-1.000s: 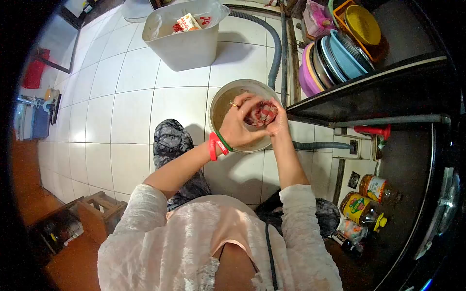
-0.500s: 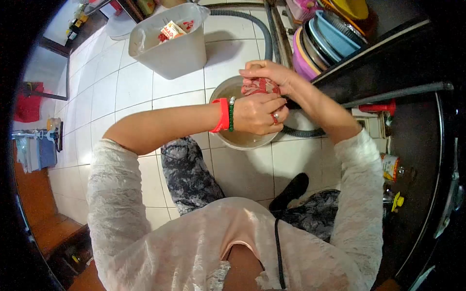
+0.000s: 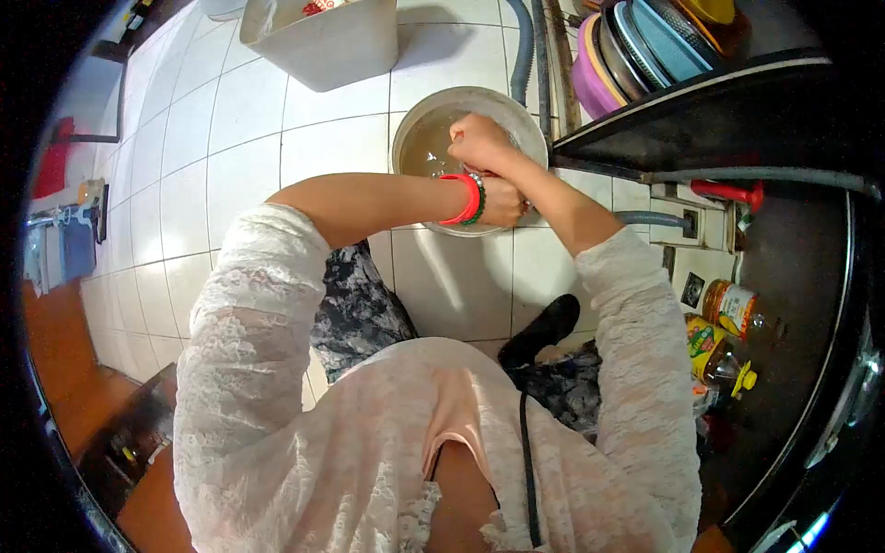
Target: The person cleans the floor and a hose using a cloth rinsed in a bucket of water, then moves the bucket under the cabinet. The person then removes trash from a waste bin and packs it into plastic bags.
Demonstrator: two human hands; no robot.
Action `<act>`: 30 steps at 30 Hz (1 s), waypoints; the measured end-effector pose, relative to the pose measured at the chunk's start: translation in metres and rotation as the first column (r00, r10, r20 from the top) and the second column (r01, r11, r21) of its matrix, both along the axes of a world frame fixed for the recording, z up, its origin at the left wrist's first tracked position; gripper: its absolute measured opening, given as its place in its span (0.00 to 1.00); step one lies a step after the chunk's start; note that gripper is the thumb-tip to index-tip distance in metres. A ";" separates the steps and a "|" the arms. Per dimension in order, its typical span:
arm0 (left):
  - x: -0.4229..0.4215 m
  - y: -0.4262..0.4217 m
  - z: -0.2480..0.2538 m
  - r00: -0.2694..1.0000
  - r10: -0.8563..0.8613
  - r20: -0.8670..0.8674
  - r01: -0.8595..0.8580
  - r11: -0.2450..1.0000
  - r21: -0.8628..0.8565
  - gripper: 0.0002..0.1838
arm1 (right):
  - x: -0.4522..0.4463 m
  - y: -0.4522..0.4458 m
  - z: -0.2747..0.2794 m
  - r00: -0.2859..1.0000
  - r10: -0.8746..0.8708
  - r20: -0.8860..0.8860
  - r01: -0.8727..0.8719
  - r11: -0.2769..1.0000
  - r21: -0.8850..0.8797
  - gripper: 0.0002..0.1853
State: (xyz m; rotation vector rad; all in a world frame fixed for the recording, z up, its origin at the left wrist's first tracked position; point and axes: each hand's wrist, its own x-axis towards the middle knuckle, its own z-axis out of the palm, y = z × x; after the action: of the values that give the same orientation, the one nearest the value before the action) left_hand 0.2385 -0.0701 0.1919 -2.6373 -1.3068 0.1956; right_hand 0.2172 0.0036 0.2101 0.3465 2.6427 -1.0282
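Basin [image 3: 461, 94], one, below one left hand [image 3: 503, 201] and one right hand [image 3: 481, 143], both curled, holds unclear.

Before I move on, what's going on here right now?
A person is working by hand over a bowl of murky water on the tiled floor. The left hand, with a red wristband, is at the near side of the bowl, close to the right forearm. The right hand is curled over the water, just beyond it. Anything they may be holding is hidden in this view. A pale bin stands on the floor beyond the bowl, to the left.
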 end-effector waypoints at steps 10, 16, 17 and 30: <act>0.004 -0.005 -0.002 0.952 -0.045 -0.304 0.051 0.999 0.011 0.09 | -0.007 -0.002 -0.020 0.852 -0.483 0.201 0.519 0.828 -0.211 0.08; 0.001 -0.011 0.020 0.954 -0.008 -0.298 0.029 0.998 0.064 0.10 | -0.011 0.006 -0.039 0.855 -0.514 0.070 0.517 0.856 -0.021 0.10; -0.001 -0.014 0.025 0.971 0.003 -0.238 0.019 0.996 0.090 0.10 | -0.009 0.014 -0.043 0.852 -0.519 0.068 0.521 0.853 -0.017 0.10; -0.016 -0.068 0.079 -0.506 -0.161 0.847 -0.781 0.502 -0.371 0.08 | 0.056 0.122 0.073 0.757 -0.609 0.237 0.340 0.057 -0.939 0.26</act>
State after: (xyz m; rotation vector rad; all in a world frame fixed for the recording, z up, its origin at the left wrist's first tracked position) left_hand 0.2229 -0.1385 0.2709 -0.6413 -2.0188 -2.4746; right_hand 0.2728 0.1252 0.2833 0.8525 1.3571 -2.8081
